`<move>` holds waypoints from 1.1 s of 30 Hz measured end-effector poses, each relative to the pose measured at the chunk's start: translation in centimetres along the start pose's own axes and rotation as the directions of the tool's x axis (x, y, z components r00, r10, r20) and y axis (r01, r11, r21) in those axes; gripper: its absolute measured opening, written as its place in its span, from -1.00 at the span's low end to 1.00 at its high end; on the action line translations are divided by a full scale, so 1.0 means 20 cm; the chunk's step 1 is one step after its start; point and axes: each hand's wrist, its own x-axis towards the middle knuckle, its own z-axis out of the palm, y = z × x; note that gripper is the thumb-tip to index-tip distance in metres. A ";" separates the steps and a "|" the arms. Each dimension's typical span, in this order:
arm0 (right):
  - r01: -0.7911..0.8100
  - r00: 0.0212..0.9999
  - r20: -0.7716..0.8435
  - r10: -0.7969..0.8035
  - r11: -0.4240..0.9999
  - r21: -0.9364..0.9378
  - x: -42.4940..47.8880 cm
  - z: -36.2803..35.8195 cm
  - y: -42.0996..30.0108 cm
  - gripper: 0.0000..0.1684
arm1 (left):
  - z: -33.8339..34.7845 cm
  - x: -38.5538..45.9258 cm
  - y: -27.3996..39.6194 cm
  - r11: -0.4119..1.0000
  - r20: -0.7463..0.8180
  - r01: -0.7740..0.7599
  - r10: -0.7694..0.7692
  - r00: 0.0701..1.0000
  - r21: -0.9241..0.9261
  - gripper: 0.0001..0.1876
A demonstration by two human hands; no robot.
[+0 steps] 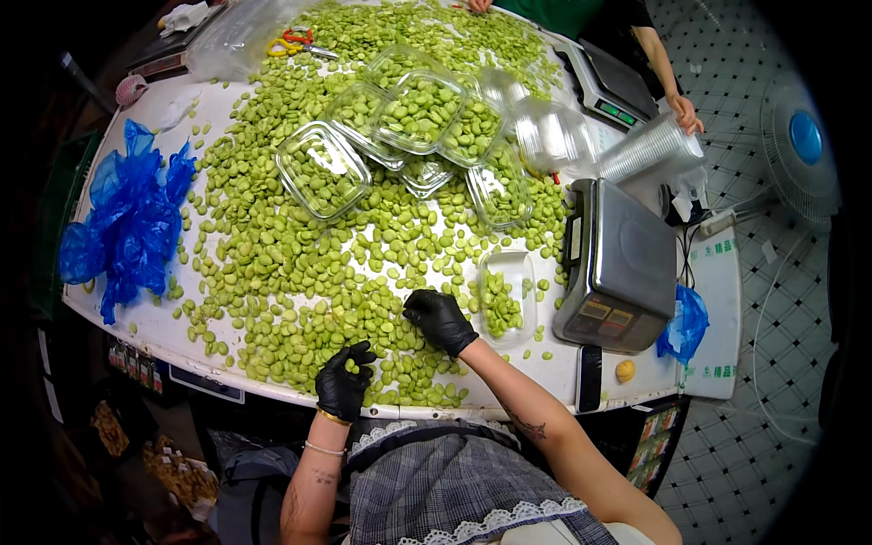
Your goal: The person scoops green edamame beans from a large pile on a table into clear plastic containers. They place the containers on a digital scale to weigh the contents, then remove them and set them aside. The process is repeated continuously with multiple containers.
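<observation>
Loose shelled broad beans (293, 272) lie spread over a white table. My left hand (344, 383), in a black glove, is over the beans near the front edge, its fingers curled around at least one bean. My right hand (438, 320), also black-gloved, rests on the beans with its fingertips bent down; what lies under them is hidden. Just right of it a clear plastic tray (529, 300), partly filled with beans, stands on the table. Farther back, several closed clear clamshell boxes of beans (419, 112) are piled on the heap.
A metal scale (637, 252), a phone (588, 379) and a small yellow object (625, 371) are right. Blue plastic bags (133, 218) lie left, scissors (300, 48) at the back. Beyond a stack of clear containers (647, 150), another person's hand (684, 114) touches it near a second scale (616, 82).
</observation>
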 end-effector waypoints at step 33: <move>0.039 0.979 -0.164 -0.121 0.902 -0.430 -0.34 0.03 0.09 -0.66 | 0.08 0.00 0.22 0.801 0.173 -0.244 0.177 0.969 0.547 -0.71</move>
